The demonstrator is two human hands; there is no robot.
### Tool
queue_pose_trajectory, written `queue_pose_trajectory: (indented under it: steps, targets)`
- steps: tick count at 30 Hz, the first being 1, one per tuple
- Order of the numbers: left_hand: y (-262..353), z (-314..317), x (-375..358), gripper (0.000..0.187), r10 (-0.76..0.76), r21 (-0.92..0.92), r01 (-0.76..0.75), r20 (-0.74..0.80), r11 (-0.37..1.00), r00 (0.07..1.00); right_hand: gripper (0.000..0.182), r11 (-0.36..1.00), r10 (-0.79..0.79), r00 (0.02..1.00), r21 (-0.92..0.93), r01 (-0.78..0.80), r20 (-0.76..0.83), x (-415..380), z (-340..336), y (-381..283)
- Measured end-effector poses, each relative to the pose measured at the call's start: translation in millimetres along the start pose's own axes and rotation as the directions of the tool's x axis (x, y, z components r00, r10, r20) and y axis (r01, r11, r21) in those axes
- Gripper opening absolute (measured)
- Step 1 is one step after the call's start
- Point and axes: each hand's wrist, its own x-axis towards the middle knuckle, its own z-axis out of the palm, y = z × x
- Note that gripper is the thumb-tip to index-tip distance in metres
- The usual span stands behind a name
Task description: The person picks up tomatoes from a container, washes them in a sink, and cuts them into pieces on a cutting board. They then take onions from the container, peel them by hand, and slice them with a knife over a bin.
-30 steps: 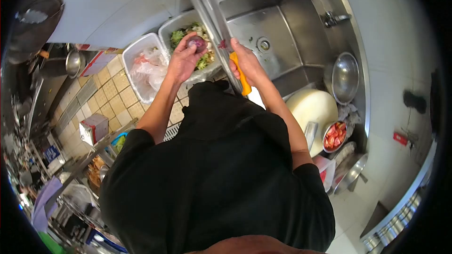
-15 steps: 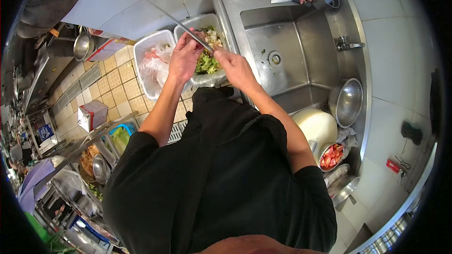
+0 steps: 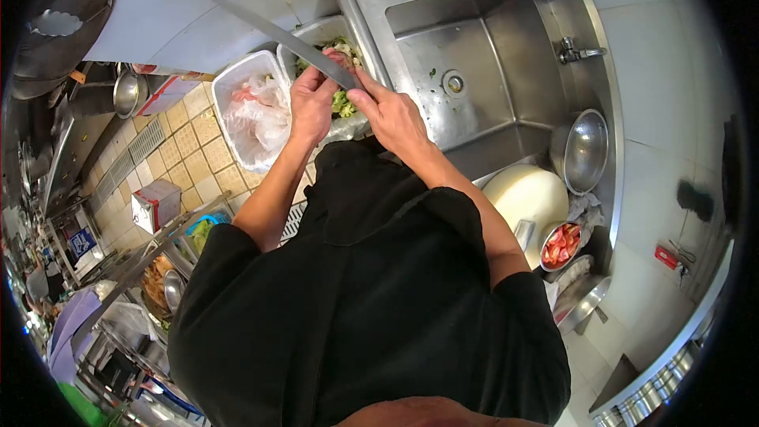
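Observation:
A long-bladed knife (image 3: 286,39) is in my right hand (image 3: 397,120), which is wrapped round its handle end. The blade points up and left, its flat side showing. My left hand (image 3: 313,107) is closed, its fingertips curled right at the blade near the handle; what they hold is hidden. Both hands are over a white bin (image 3: 322,29) with green leafy scraps (image 3: 341,104) and a pinkish-red piece (image 3: 338,57) showing past the blade. To the left of it stands another white bin (image 3: 224,111) with clear plastic bags (image 3: 261,107).
The steel sink (image 3: 498,130) with its tap (image 3: 581,51) is on the right. A steel bowl (image 3: 585,152), a round pale board (image 3: 526,198) and a bowl of cut tomatoes (image 3: 560,245) stand near its front. A carton (image 3: 156,205) sits on the tiled floor at left.
The knife has turned from edge-on to showing its broad flat side. My left hand has gone from an opened palm to curled fingers at the blade. The view has shifted slightly.

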Motion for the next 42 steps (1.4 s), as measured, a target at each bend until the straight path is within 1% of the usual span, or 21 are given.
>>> queue_pose_trajectory:
  steps: [4,7,11,14,15,16,17,18,20,21,22,24,25,27,28,31,32,34,38,41,42]
  targets:
    - [-3,14,-9,0.046,0.027,0.172,-0.046,0.112,0.984,0.993,0.063,0.993,-0.015,0.998,0.119,0.021,-0.053,14,4,6]
    - [-8,20,-10,0.048,0.069,0.166,-0.085,0.098,0.982,0.993,0.063,0.978,-0.031,0.998,0.202,0.043,-0.062,14,4,10]
    - [-6,12,-1,0.049,-0.032,0.118,0.014,0.148,0.993,0.988,0.060,0.987,-0.014,0.999,0.158,0.020,-0.044,7,-10,1]
    - [-12,23,-5,0.051,0.074,0.191,-0.091,0.094,0.977,0.993,0.061,0.973,-0.040,0.974,0.212,0.088,-0.222,15,6,12]
    - [-13,26,-3,0.052,0.113,0.215,-0.128,0.081,0.968,0.990,0.058,0.948,0.049,0.987,0.319,0.002,-0.153,18,2,12]
    - [-12,22,-2,0.052,0.087,0.201,-0.106,0.101,0.974,0.991,0.059,0.904,0.133,0.988,0.417,-0.091,-0.073,18,-3,12]
    - [-9,18,0,0.051,0.031,0.083,-0.044,0.146,0.996,0.989,0.063,0.844,0.208,0.978,0.502,-0.188,0.016,18,-8,10]
    - [-4,11,3,0.051,-0.019,-0.033,0.026,0.193,0.999,0.981,0.067,0.723,0.308,0.948,0.627,-0.291,0.085,13,-15,-2]
    - [6,-7,8,0.051,-0.159,-0.214,0.235,0.320,0.948,0.934,0.069,0.549,0.343,0.891,0.706,-0.447,0.297,11,-26,2]
    - [6,-7,10,0.051,-0.174,-0.236,0.259,0.326,0.937,0.929,0.070,0.454,0.339,0.851,0.722,-0.522,0.401,11,-29,3]
    - [6,-8,10,0.051,-0.191,-0.256,0.284,0.333,0.924,0.923,0.072,0.470,0.328,0.861,0.724,-0.505,0.388,11,-26,4]
    - [4,-5,12,0.049,-0.208,-0.283,0.299,0.309,0.911,0.928,0.072,0.589,0.339,0.904,0.690,-0.421,0.262,15,-14,7]
    - [0,1,12,0.048,-0.219,-0.171,0.257,0.211,0.951,0.953,0.073,0.644,0.339,0.920,0.665,-0.378,0.195,18,-12,9]
    - [-6,12,5,0.046,-0.204,0.072,0.203,0.006,0.976,0.979,0.072,0.609,0.335,0.907,0.675,-0.416,0.255,21,-12,14]
    - [-6,13,5,0.042,-0.180,0.031,0.179,0.020,0.983,0.984,0.071,0.592,0.331,0.898,0.678,-0.437,0.289,22,-12,15]
    - [-4,-1,5,0.045,-0.213,-0.085,0.216,0.037,0.973,0.976,0.070,0.413,0.346,0.850,0.749,-0.518,0.397,27,-18,13]
    - [-6,-9,4,0.045,-0.205,-0.070,0.207,0.038,0.976,0.978,0.069,0.414,0.357,0.840,0.737,-0.534,0.408,27,-15,11]
    - [-5,-23,5,0.047,-0.187,-0.038,0.188,0.045,0.981,0.981,0.069,0.421,0.389,0.839,0.736,-0.530,0.381,31,-11,13]
    - [15,-52,-2,0.045,-0.180,-0.215,0.203,0.121,0.955,0.976,0.068,0.447,0.425,0.834,0.720,-0.531,0.351,43,-9,36]
    - [25,-65,5,0.048,-0.230,-0.338,0.281,0.183,0.898,0.956,0.067,0.615,0.392,0.876,0.627,-0.478,0.283,52,-2,23]
    - [27,-65,10,0.050,-0.235,-0.323,0.283,0.180,0.903,0.955,0.068,0.647,0.387,0.875,0.591,-0.482,0.290,55,2,19]
